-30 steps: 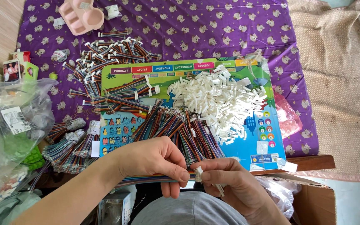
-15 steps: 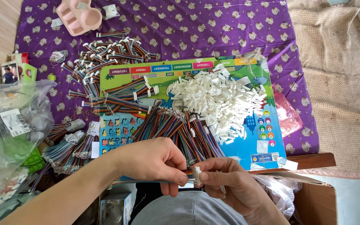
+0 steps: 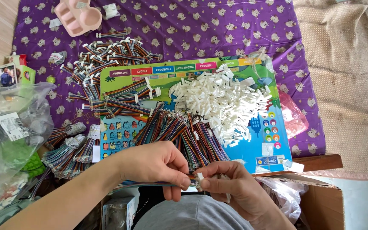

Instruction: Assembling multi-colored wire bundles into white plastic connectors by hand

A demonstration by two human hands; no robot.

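Note:
My left hand [image 3: 156, 164] pinches the end of a flat multicoloured ribbon cable [image 3: 139, 184] that runs left under my forearm. My right hand [image 3: 231, 187] holds a small white plastic connector [image 3: 199, 176] against that cable end, fingertips of both hands touching. Just beyond my hands lies a loose bundle of multicoloured cables [image 3: 179, 132] on a colourful printed board [image 3: 252, 147]. A heap of white connectors [image 3: 224, 102] sits on the board behind them.
Finished cables with white ends [image 3: 107, 55] are piled on the purple patterned cloth [image 3: 218, 30]. Bundled cables [image 3: 67, 153] lie at left beside clear plastic bags [image 3: 13, 127]. A pink moulded tray [image 3: 78, 16] sits far left; a cardboard box [image 3: 324, 200] stands at right.
Both hands stay almost in place; the fingers shift slightly, keeping the connector at the cable end.

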